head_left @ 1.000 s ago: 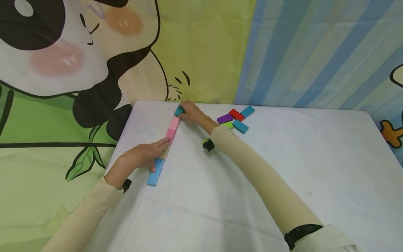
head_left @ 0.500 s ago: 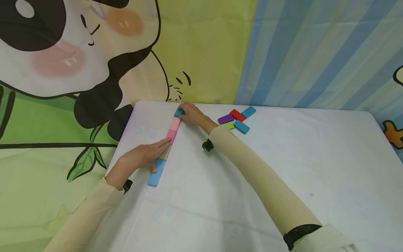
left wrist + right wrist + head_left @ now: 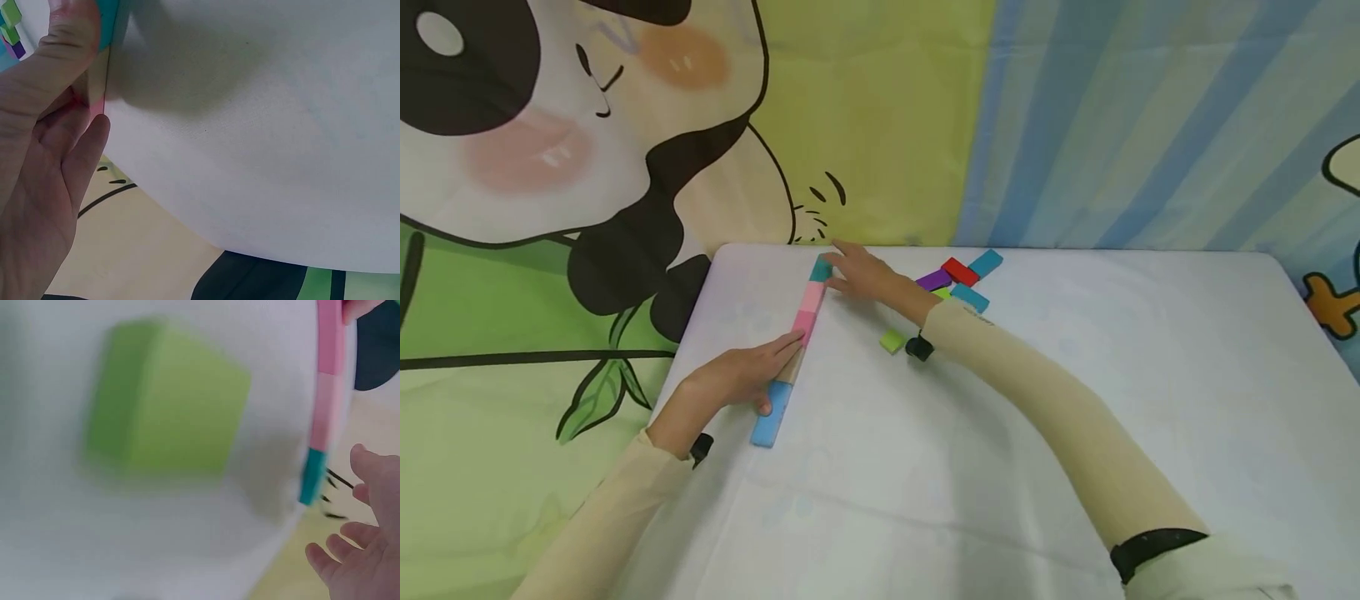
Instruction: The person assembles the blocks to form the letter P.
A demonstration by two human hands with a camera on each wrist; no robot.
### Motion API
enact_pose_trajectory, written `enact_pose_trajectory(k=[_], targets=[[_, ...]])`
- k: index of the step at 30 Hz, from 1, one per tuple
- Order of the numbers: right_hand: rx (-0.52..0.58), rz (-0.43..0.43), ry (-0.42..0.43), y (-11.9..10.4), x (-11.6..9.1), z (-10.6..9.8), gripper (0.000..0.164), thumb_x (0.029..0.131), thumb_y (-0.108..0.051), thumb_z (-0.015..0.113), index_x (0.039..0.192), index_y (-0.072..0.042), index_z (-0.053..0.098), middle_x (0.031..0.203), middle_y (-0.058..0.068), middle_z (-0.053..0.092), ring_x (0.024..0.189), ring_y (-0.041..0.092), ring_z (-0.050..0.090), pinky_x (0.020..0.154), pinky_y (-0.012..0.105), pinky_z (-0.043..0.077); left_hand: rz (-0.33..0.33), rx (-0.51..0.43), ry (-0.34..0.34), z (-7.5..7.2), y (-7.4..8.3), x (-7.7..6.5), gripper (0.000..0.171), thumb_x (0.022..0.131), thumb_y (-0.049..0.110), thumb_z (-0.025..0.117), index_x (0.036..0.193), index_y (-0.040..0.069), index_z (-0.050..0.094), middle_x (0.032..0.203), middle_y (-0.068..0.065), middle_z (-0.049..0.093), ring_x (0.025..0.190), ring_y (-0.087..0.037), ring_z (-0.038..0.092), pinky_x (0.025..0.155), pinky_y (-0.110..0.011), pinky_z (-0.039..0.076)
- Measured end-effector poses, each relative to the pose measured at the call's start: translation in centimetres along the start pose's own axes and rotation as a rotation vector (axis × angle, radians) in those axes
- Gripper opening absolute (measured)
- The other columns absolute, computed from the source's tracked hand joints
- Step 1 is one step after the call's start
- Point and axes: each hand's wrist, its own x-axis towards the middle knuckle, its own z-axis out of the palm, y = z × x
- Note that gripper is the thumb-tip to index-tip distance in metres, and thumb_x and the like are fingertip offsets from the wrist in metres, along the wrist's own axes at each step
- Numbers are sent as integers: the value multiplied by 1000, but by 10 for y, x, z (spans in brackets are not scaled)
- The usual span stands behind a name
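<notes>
"Block row (image 3: 806, 321) runs left of centre in the head view. Why's the left hand (image 3: 741, 375) laid along it?"

"Bracing it, from where I'm standing: fingers pretty straight, touching its side. Right hand (image 3: 863, 277) is splayed wide, holding nothing, just beside the teal end block (image 3: 821, 268), probably so it doesn't knock the line lol."

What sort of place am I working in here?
Possibly a children's play area or a staged corner: a white table, a cartoon-print backdrop behind it, and a row of colorful blocks on the table.
</notes>
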Motion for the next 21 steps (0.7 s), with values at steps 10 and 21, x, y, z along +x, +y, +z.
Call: enact_pose_trajectory(k=[10,21], targets=[[-71,-2,206,94,-135,-15,40,92,-21,67,129,-7,60,135,17,54,122,33,53,90,45,54,2,7,12,1,0,-3,114,71,31,82,155,4,10,163,-12,16,106,-24,62,90,-41,54],[36,46,200,136,-179,-7,30,88,0,65,118,3,66,119,24,62,112,37,58,94,49,51,13,-12,22,1,3,-2,113,71,29,82,155,3,11,162,-13,18,107,-26,62,87,-40,54]])
